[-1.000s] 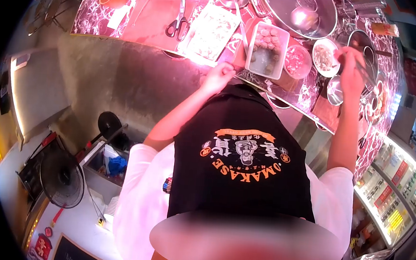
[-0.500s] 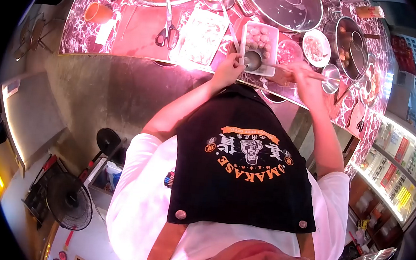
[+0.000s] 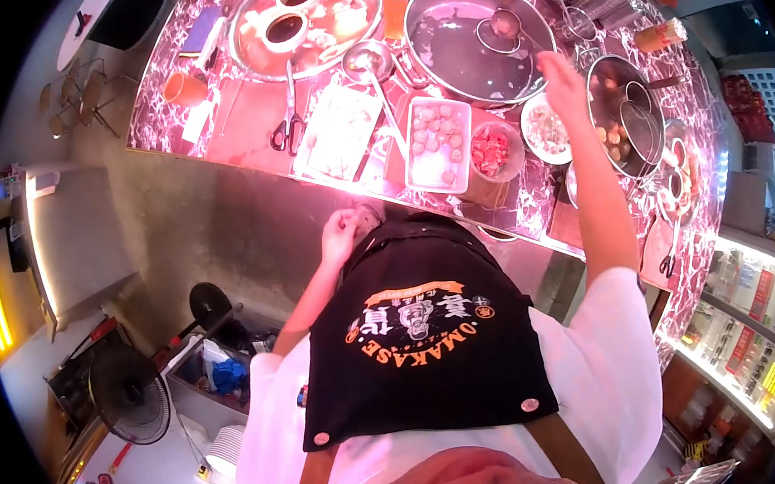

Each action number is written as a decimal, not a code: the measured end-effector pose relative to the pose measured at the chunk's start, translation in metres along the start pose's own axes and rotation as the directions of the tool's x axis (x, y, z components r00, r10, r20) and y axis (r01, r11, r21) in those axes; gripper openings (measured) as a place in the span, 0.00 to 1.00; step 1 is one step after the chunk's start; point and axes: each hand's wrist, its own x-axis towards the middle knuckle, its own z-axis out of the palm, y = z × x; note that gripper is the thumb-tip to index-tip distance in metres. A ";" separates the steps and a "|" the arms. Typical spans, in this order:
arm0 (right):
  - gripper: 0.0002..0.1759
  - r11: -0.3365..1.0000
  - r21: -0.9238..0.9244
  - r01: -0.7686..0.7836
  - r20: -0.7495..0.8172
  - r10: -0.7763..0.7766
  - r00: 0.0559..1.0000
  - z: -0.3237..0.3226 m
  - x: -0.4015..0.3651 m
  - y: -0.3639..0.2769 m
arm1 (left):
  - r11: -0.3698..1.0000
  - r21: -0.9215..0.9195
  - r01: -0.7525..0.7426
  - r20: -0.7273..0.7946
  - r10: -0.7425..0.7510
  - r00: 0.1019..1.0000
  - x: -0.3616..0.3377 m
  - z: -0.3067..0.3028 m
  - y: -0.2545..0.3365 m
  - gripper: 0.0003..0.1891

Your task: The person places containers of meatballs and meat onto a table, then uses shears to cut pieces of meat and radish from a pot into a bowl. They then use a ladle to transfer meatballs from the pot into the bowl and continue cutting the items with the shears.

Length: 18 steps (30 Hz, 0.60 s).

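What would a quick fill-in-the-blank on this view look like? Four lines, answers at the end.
1. The right hand holds a ladle over the large round ____.
2. Over the white shirt the person wears a black ____.
3. A pair of ____ with dark handles lies on the reddish board.
4. Off the near edge of the counter is the person's ____.

Missing words: pot; apron; scissors; left hand.

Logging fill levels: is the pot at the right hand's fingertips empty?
The pot isn't empty: flecked liquid shows inside; cannot tell how deep.
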 end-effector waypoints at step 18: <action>0.08 0.788 -0.487 -0.377 -0.679 -0.070 0.731 -0.236 -0.277 0.052 | 0.874 0.337 0.349 -0.207 -0.292 0.934 -0.027 -0.106 -0.133 0.11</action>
